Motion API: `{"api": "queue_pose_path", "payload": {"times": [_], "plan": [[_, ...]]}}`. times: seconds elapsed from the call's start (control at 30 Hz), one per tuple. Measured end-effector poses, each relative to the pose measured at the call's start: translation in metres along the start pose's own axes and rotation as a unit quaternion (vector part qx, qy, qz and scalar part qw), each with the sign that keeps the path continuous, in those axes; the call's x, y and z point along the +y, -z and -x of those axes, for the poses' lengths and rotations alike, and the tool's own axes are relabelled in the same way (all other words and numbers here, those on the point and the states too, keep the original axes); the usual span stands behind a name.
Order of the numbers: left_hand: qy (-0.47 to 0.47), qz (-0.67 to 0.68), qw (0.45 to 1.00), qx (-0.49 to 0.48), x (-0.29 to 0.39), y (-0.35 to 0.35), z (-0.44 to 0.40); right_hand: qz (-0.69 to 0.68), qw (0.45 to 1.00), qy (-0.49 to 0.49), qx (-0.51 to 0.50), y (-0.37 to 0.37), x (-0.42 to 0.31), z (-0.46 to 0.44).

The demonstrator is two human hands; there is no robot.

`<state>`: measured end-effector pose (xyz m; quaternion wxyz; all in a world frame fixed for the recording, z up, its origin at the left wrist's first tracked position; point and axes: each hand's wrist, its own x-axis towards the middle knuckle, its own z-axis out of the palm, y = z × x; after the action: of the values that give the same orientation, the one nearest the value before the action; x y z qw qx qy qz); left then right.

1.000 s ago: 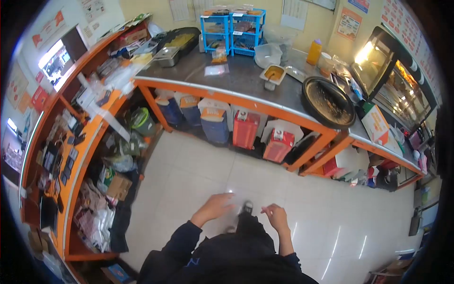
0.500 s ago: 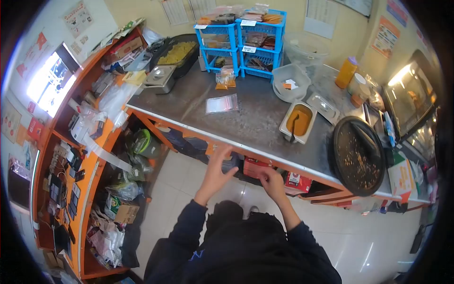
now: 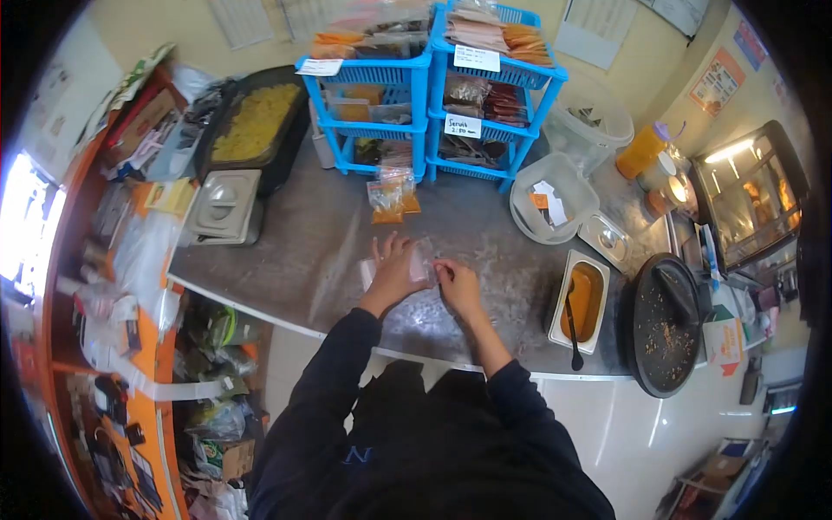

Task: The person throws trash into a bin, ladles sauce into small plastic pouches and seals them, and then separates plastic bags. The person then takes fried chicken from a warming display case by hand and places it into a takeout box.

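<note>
dark counter (image 3: pixel 299 251), blue tiered racks (image 3: pixel 373 132) that stood at the back, small packets (image 3: pixel 390 205) that lay before them, clear bag (image 3: pixel 422 257), lidded steel container (image 3: pixel 222 211), open pan (image 3: pixel 555 328), clear tub (image 3: pixel 578 189), round black tray (image 3: pixel 666 371)

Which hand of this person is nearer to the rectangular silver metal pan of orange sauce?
Right. The right hand is nearer, left of the metal pan and not touching it; the left hand is farther left, over the flat, clear plastic bag.
</note>
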<state>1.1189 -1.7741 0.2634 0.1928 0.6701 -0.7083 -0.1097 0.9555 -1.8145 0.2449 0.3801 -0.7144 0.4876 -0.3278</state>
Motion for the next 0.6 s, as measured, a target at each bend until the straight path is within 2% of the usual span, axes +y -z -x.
{"api": "queue_pose_path", "payload": {"times": [0.03, 0.07, 0.1, 0.2, 0.3, 0.4, 0.5, 0.6], "plan": [[-0.019, 0.022, 0.999, 0.042, -0.001, -0.002, -0.001, -0.013, 1.000, -0.004, -0.004, 0.003, -0.004, 0.001], [-0.021, 0.040, 0.998, 0.031, -0.001, -0.004, 0.001, -0.031, 0.999, -0.012, -0.008, 0.004, -0.011, 0.007], [-0.023, 0.056, 0.998, 0.022, -0.002, -0.004, 0.002, -0.017, 1.000, 0.005, -0.001, 0.008, -0.021, 0.008], [-0.055, 0.075, 0.995, 0.037, 0.003, -0.002, 0.002, 0.052, 0.998, -0.027, -0.009, 0.006, -0.015, -0.001], [-0.058, 0.086, 0.994, 0.039, 0.009, -0.001, 0.003, 0.119, 0.987, -0.071, -0.080, 0.018, -0.035, -0.007], [-0.062, 0.112, 0.991, 0.038, 0.018, 0.003, 0.006, 0.167, 0.979, -0.062, -0.100, 0.019, -0.038, -0.008], [-0.052, 0.113, 0.991, 0.054, 0.019, 0.008, 0.007, 0.172, 0.983, -0.045, -0.053, 0.018, -0.038, -0.003], [-0.038, 0.108, 0.991, 0.064, 0.020, 0.013, 0.007, 0.261, 0.963, 0.056, 0.023, 0.027, -0.047, -0.002]]}}
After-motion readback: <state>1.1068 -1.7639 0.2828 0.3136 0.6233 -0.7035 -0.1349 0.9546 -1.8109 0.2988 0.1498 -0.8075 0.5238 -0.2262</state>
